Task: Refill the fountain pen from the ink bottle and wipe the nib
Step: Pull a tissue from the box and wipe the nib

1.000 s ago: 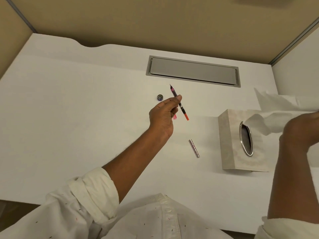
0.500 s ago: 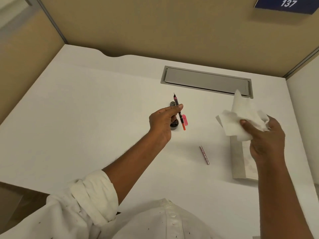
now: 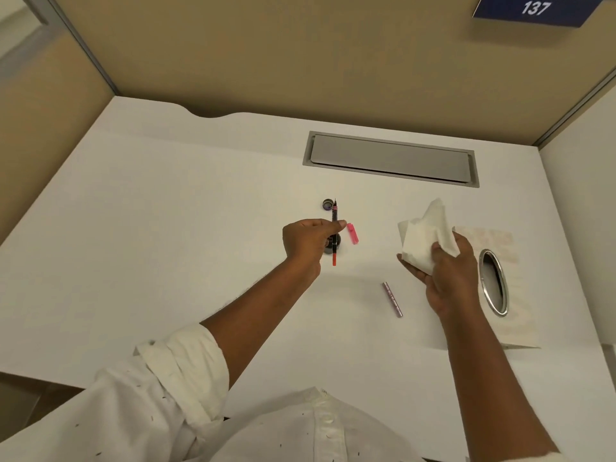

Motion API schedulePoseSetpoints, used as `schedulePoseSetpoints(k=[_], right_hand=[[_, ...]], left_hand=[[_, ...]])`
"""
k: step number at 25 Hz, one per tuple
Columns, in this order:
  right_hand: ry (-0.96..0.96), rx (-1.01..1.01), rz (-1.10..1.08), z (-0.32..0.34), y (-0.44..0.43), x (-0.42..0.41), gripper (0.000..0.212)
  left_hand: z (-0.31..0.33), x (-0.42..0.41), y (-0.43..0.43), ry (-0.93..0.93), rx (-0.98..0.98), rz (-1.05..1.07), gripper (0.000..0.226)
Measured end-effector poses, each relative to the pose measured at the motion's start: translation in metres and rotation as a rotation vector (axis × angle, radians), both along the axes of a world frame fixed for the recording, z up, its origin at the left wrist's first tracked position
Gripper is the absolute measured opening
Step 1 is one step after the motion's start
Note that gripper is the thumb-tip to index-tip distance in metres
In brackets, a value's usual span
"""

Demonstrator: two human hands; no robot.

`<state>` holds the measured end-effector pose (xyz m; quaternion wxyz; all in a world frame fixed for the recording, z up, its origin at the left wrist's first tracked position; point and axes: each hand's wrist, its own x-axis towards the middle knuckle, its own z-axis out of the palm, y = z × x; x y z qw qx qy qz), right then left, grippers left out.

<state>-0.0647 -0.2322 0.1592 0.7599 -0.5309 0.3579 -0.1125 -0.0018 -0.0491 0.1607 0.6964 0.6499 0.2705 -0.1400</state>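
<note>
Left hand [image 3: 308,241] raised over the white desk [image 3: 166,235], forearm stretched forward, thumb and fingers pinching the fountain pen [image 3: 334,233] upright (nib pointing away), above the ink bottle [image 3: 333,245]. Right hand [image 3: 448,275] fingers curled, clutching a crumpled tissue [image 3: 425,236] beside the tissue box [image 3: 503,295].

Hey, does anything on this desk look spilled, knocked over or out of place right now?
No spill shows on the white desk. Only loose parts lie about: the bottle cap, a pink piece and a metallic sleeve.
</note>
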Motion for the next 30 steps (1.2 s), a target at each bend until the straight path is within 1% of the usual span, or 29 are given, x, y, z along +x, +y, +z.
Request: schedulePoseSetpoints(k=[2, 6, 9, 13, 14, 16, 17, 18, 21, 23, 24, 27, 29, 30], right_hand=[[0.020, -0.001, 0.003, -0.005, 0.007, 0.011, 0.037], [0.102, -0.010, -0.002, -0.020, 0.018, 0.037, 0.026], [0.159, -0.033, -0.042, -0.035, 0.024, 0.059, 0.028], [0.120, 0.002, -0.012, -0.040, 0.034, 0.080, 0.011], [0.095, 0.020, 0.002, -0.039, 0.036, 0.084, 0.013], [0.063, 0.106, -0.018, -0.040, 0.038, 0.090, 0.026], [0.049, 0.149, -0.039, -0.040, 0.038, 0.093, 0.027], [0.046, 0.165, -0.044, -0.040, 0.038, 0.095, 0.027], [0.045, 0.124, -0.014, -0.043, 0.037, 0.096, 0.033], [0.009, 0.182, -0.012, -0.044, 0.035, 0.093, 0.044], [-0.003, 0.223, -0.012, -0.044, 0.035, 0.092, 0.045], [0.000, 0.258, -0.010, -0.043, 0.037, 0.089, 0.029], [0.019, 0.229, 0.000, -0.043, 0.042, 0.087, 0.026], [0.040, 0.176, 0.020, -0.043, 0.043, 0.087, 0.025]], left_hand=[[-0.003, 0.003, 0.002, -0.023, 0.072, -0.012, 0.022], [-0.005, 0.012, 0.006, -0.066, 0.184, -0.044, 0.020], [-0.007, 0.020, 0.007, -0.108, 0.277, -0.079, 0.018], [-0.008, 0.028, 0.006, -0.154, 0.366, -0.118, 0.018], [-0.008, 0.030, 0.006, -0.165, 0.383, -0.121, 0.018], [-0.008, 0.034, 0.005, -0.188, 0.429, -0.123, 0.018], [-0.008, 0.035, 0.005, -0.198, 0.451, -0.124, 0.018], [-0.008, 0.037, 0.004, -0.205, 0.468, -0.127, 0.018], [-0.008, 0.039, 0.002, -0.213, 0.501, -0.146, 0.017], [-0.008, 0.038, 0.000, -0.218, 0.528, -0.175, 0.017], [-0.008, 0.037, -0.001, -0.223, 0.540, -0.189, 0.016], [-0.005, 0.034, -0.004, -0.242, 0.590, -0.225, 0.016], [-0.001, 0.032, -0.005, -0.257, 0.630, -0.250, 0.013], [0.001, 0.031, -0.006, -0.265, 0.647, -0.262, 0.012]])
